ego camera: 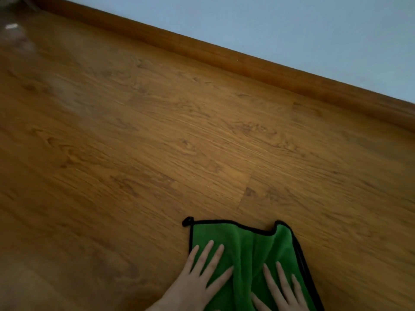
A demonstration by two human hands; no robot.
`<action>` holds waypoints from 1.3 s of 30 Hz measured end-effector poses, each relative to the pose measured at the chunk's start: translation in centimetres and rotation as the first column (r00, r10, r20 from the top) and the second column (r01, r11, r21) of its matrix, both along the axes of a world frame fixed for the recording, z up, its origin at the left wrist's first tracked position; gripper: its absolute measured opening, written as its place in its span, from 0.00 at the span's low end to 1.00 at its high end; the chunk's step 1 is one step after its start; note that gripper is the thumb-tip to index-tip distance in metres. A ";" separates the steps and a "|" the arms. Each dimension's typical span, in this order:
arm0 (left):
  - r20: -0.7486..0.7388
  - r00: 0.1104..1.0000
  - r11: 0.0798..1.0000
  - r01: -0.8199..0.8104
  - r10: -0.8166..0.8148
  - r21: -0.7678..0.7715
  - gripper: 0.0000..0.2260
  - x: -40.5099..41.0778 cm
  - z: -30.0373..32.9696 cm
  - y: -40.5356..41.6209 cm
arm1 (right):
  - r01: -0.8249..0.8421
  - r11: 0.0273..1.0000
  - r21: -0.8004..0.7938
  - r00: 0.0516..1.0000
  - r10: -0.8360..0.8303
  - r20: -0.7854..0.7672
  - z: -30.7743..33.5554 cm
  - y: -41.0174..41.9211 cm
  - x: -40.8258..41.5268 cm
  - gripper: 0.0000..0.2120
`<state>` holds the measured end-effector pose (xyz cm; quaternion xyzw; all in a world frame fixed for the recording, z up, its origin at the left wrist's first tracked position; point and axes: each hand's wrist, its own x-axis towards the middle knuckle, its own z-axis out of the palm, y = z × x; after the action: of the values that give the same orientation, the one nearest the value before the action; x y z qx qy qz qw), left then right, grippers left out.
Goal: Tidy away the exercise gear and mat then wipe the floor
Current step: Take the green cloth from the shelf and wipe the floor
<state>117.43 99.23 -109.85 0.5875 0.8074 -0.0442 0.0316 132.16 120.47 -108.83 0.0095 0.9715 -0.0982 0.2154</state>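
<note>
— Where is the green microfibre cloth [251, 248] found?
— Spread on the wooden floor [157, 142], near the skirting board [247, 61].
— And the hands?
— Left hand [197, 281] and right hand [280, 292] are pressed flat on it, fingers splayed wide.

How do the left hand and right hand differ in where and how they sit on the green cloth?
The left hand lies at the green cloth's left edge, its outer fingers reaching its border; the right hand lies further in, towards the right edge. The left hand shows more fully; the right is cut off by the frame. Both press flat, fingers spread.
</note>
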 end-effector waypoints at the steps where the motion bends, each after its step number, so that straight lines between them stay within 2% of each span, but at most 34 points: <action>1: 0.002 1.000 1.000 -0.001 0.001 0.016 0.28 -0.9 -0.1 -1.1 | 0.039 0.997 0.067 0.997 -0.034 -0.067 0.3 -0.5 -0.9 0.32; 2: 0.021 1.000 1.000 -0.010 0.010 0.019 0.31 -1.9 0.0 -2.0 | 0.081 0.995 0.060 0.991 -0.075 -0.107 1.0 -1.1 -2.1 0.33; 5: 0.113 0.993 0.999 -0.041 0.043 -0.013 0.41 -5.5 1.5 -2.4 | 0.055 0.998 0.041 0.994 -0.051 -0.093 3.1 -2.8 -5.7 0.44; 7: 0.139 0.987 0.997 -0.078 0.082 -0.029 0.40 -7.5 2.6 -1.8 | 0.034 0.995 0.094 0.998 -0.039 0.057 4.7 -2.5 -7.7 0.50; 8: 0.149 0.984 0.994 -0.098 0.103 -0.037 0.40 -8.3 2.9 -1.5 | -0.023 0.993 0.119 0.992 0.009 0.123 5.2 -2.6 -9.1 0.49; 10: 0.160 0.978 0.990 -0.131 0.137 -0.048 0.39 -10.0 3.2 -1.3 | -0.110 0.990 0.090 0.978 0.092 0.189 6.7 -3.2 -11.2 0.36; 11: 0.166 0.975 0.988 -0.143 0.151 -0.056 0.39 -10.8 3.3 -1.3 | -0.116 0.993 0.035 0.971 0.106 0.212 7.1 -3.3 -11.6 0.33; 15: 0.159 0.971 0.982 -0.166 0.178 -0.087 0.39 -13.5 3.9 -1.5 | -0.052 0.999 0.003 0.962 0.049 0.269 7.6 -3.9 -12.9 0.34; 20: 0.272 0.935 0.974 -0.219 0.227 -0.059 0.35 -14.4 4.3 -1.1 | -0.082 0.996 0.027 0.956 0.071 0.286 8.2 -3.6 -14.0 0.32; 22: 0.319 0.899 0.952 -0.303 0.299 -0.036 0.33 -14.7 5.0 -0.5 | -0.100 0.994 0.048 0.963 0.085 0.255 8.1 -3.0 -15.0 0.31; 23: 0.345 0.872 0.934 -0.352 0.348 -0.053 0.35 -15.0 5.3 -0.3 | -0.092 0.994 0.060 0.969 0.076 0.237 7.9 -2.6 -15.6 0.31; 26: 0.250 0.853 0.888 -0.449 0.459 -0.098 0.45 -16.1 5.0 0.6 | -0.043 0.997 0.070 0.987 0.031 0.160 7.2 -2.1 -18.0 0.26; 29: 0.235 0.788 0.820 -0.566 0.569 -0.085 0.47 -17.5 4.1 1.6 | 0.049 0.998 0.046 0.995 -0.052 0.080 6.1 -1.6 -20.8 0.35; 32: 0.278 0.705 0.753 -0.644 0.653 -0.134 0.48 -19.0 4.1 3.2 | 0.139 0.989 0.049 0.990 -0.139 0.000 5.0 -1.1 -23.1 0.36; 34: 0.287 0.699 0.752 -0.642 0.655 -0.151 0.50 -19.9 3.9 4.0 | 0.223 0.974 0.043 0.975 -0.221 -0.029 4.4 -1.1 -24.3 0.35; 39: 0.254 0.759 0.800 -0.571 0.600 -0.183 0.50 -22.8 3.8 5.5 | 0.366 0.925 0.108 0.926 -0.349 -0.146 3.1 -0.6 -26.9 0.31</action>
<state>94.68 104.71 -106.08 0.3031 0.9329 0.0194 0.1935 105.28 119.85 -105.72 0.1948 0.9693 -0.0712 0.1321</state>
